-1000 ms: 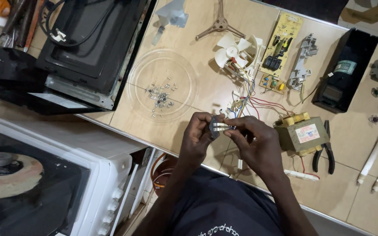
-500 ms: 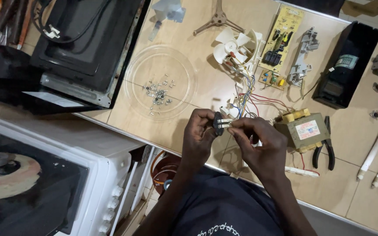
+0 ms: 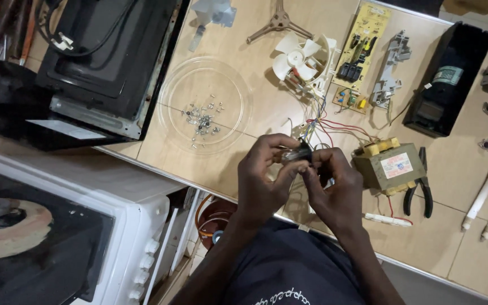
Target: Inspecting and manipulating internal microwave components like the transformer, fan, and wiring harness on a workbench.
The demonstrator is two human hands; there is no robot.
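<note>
Pinching from both sides, I have my left hand and right hand closed together on a small dark part with metal tabs, held above the near edge of the light wooden tabletop. Thin coloured wires run from just behind the part toward the white plastic fan. Just right of my right hand sits a boxy transformer with yellow ends, with black-handled pliers beside it. Left of my hands, well apart, lies a clear round glass plate holding a scatter of small screws.
</note>
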